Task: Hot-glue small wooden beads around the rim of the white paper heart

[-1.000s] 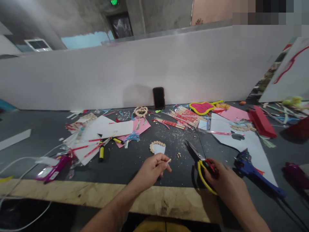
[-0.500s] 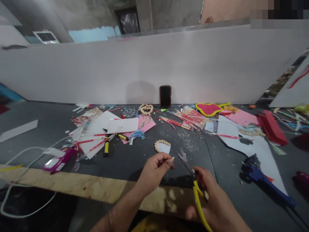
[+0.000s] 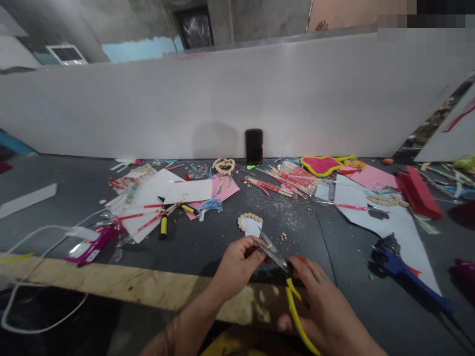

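Note:
My left hand (image 3: 239,262) is closed in a pinch on a small pale stick (image 3: 269,245), most of which the fingers hide. My right hand (image 3: 319,291) grips scissors (image 3: 276,258) with yellow handles. Their blades are parted and lie at my left fingertips, around the stick's end. Just beyond the left hand, a white paper piece (image 3: 253,228) lies on the dark table, its far edge lined with small tan discs (image 3: 243,220). A little heap of pale bits (image 3: 283,237) sits right of it.
A blue glue gun (image 3: 404,277) lies at right, a purple device (image 3: 92,244) with cables at left. Red-and-tan chopsticks (image 3: 293,178), a pink-and-yellow shape (image 3: 322,165) and paper sheets (image 3: 189,192) spread behind. A phone (image 3: 254,147) leans against the white partition (image 3: 166,109).
My right hand has moved left and slightly up, bringing the scissor blades to the stick at my left fingertips. The heap of pale bits now shows where the blades were.

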`<state>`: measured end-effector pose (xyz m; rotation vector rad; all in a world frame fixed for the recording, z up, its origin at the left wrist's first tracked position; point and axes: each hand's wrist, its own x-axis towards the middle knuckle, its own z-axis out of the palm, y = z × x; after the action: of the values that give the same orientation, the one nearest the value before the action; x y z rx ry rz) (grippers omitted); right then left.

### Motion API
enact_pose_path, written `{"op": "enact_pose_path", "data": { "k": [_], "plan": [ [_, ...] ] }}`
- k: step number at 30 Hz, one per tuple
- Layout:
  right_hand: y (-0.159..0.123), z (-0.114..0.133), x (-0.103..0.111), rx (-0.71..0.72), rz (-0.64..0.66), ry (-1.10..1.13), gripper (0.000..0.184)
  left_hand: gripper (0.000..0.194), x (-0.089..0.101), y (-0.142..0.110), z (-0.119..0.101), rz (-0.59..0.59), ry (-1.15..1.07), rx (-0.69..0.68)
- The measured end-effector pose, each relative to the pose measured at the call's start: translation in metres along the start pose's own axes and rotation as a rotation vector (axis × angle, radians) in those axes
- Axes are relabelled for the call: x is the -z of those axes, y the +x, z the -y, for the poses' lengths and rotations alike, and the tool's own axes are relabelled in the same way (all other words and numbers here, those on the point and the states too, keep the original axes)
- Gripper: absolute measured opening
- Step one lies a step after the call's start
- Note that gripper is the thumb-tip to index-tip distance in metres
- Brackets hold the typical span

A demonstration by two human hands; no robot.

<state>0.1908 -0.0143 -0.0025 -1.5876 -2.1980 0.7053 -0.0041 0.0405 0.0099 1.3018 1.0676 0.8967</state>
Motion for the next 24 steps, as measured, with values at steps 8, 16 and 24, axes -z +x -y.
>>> {"op": "enact_pose_path", "data": {
  "k": [8, 16, 24],
  "plan": [
    [-0.001, -0.001, -0.004, 0.08, -0.074, -0.092, 0.057, 0.016, -0.002, -0.002, -0.006, 0.033, 0.016, -0.002],
    [-0.001, 0.0, -0.01, 0.149, -0.194, -0.196, 0.036, 0.02, -0.002, -0.006, -0.003, 0.033, 0.052, 0.029],
    [0.0, 0.001, -0.012, 0.068, -0.157, -0.146, 0.037, 0.013, -0.004, -0.005, -0.005, -0.028, 0.086, 0.002]
  ]
}}
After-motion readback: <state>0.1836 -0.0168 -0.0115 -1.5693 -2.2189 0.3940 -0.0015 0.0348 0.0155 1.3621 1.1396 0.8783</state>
